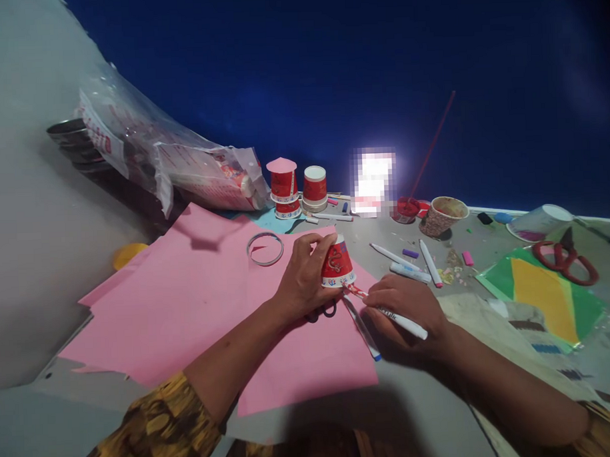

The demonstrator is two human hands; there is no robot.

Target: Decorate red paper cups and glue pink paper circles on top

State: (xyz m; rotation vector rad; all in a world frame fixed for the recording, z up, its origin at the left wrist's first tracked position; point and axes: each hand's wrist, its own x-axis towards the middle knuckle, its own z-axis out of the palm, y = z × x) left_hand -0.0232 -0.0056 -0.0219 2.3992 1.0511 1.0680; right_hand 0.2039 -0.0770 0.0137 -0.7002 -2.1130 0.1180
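Observation:
My left hand is closed around a small red paper cup, which is upside down with its white rim toward me. A marker with a white barrel sits in the closed fingers of my right hand. Its red-and-white front end meets the cup's rim; whether the tip touches is too small to tell. Below the cup, dark scissor handles show in part on the pink paper. Another white marker with a blue end lies beside my right hand.
Behind stand a red cup tower with a pink cone roof and another stack of cups. A tape ring lies on the pink paper. To the right are several markers, a patterned cup and red-handled scissors. A plastic bag fills the back left.

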